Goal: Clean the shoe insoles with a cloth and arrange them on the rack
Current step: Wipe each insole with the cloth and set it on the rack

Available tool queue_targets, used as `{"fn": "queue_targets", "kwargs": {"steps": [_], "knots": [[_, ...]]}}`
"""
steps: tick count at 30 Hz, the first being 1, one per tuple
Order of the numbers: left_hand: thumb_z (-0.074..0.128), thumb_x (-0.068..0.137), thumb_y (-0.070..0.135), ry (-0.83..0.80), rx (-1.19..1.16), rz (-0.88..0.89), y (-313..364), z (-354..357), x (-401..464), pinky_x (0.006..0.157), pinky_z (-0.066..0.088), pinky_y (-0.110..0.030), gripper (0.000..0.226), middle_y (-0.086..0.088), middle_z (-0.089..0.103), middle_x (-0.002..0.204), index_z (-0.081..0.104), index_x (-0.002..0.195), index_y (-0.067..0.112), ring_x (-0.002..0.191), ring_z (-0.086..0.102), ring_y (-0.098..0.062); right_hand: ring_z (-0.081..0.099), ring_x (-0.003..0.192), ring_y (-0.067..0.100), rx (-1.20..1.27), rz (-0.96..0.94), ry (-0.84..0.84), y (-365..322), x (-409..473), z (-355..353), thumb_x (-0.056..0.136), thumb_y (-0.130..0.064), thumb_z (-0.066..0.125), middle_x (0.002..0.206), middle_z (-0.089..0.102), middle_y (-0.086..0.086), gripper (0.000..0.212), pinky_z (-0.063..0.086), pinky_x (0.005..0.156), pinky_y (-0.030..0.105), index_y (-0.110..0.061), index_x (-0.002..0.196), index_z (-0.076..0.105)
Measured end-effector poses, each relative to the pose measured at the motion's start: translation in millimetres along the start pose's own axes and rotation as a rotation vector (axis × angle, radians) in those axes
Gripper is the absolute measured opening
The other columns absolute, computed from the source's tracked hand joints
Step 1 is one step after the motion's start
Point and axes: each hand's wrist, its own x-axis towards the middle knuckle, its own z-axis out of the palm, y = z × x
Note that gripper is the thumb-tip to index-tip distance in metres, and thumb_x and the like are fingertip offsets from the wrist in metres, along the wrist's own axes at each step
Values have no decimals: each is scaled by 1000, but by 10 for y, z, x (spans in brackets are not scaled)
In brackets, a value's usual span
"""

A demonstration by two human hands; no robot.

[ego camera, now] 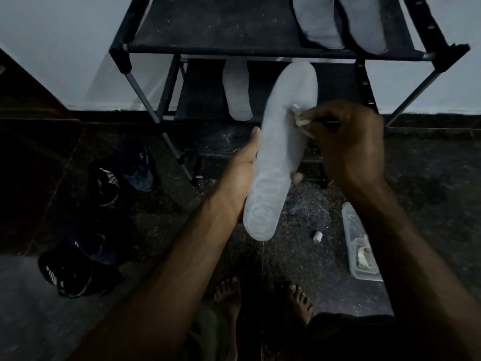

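The left hand (244, 173) cradled a pale grey insole (281, 149) from beneath, fingers curled round its edge, while the right hand (348, 144) pinched a small crumpled cloth (302, 121) against its upper surface, in front of the black rack (260, 48). The insole looked long and smooth, with faint ring marks at the heel. On the floor lay a clear plastic container (364, 256) holding whitish scraps; two insoles (338, 19) sat on the top shelf, another insole (236, 92) lower down.

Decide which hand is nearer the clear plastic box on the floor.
Right. The right hand, pinching a cloth, is above the plastic box; the left hand holds the insole further left.
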Motion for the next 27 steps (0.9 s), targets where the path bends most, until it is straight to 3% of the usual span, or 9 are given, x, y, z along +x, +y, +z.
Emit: {"fn": "queue_targets", "kwargs": {"steps": [3,6,8,10,15,18,22,24,27], "knots": [[29,100,49,-7,3,-11,10,-11,-9,58,56,-30,57,-13,67,94,58,119,4,68,65,-23,68,83,1,27,1,-43,35,-13,-4,86,-3,69,89,69,-10,15,56,76,17,-17,91,72],[29,100,49,22,-6,17,27,-41,-7,61,54,-29,54,-12,64,91,59,116,7,68,63,-22,71,69,15,154,15,-379,-80,-9,-12,85,-3,71,88,74,1,6,61,64,34,-8,89,74],[30,100,50,43,-29,19,22,-59,0,62,54,-29,54,-12,64,91,59,117,7,69,63,-22,71,63,21,185,43,-521,-141,4,-16,84,-3,72,85,74,2,7,60,58,37,-7,89,74],[31,100,50,38,-21,16,12,-46,6,63,52,-31,54,-12,64,93,61,116,9,71,61,-24,71,66,20,184,55,-475,-134,-10,5,84,-4,72,86,74,0,6,60,58,36,-8,87,74],[29,101,47,6,5,-17,-12,4,-10,61,57,-32,58,-14,66,99,56,125,2,73,64,-24,67,85,-2,41,34,26,45,12,23,86,-8,70,93,71,-6,12,54,75,14,-17,94,72],[28,101,48,-2,10,-24,-33,19,-9,59,57,-29,60,-14,64,97,53,128,0,70,64,-22,66,86,-3,47,33,-28,67,-1,24,86,-6,69,93,69,-11,14,54,76,14,-19,93,71],[30,102,45,35,-29,5,-35,-18,11,72,57,-31,51,-11,71,88,65,104,7,78,68,-21,70,79,9,150,14,-365,-94,1,42,85,-8,72,89,73,-3,7,60,68,29,-13,89,74],[31,101,45,29,-25,4,-41,-30,23,78,55,-34,51,-13,69,94,65,104,7,84,65,-23,69,82,5,137,-11,-324,-114,8,53,85,-12,72,89,73,-7,5,58,71,23,-13,89,74],[29,101,48,-26,17,-31,-57,-2,17,78,52,-37,55,-14,64,105,57,122,5,86,61,-25,67,84,1,38,-7,-33,-10,16,38,87,-16,71,92,72,-5,7,54,74,16,-12,93,74]]}}
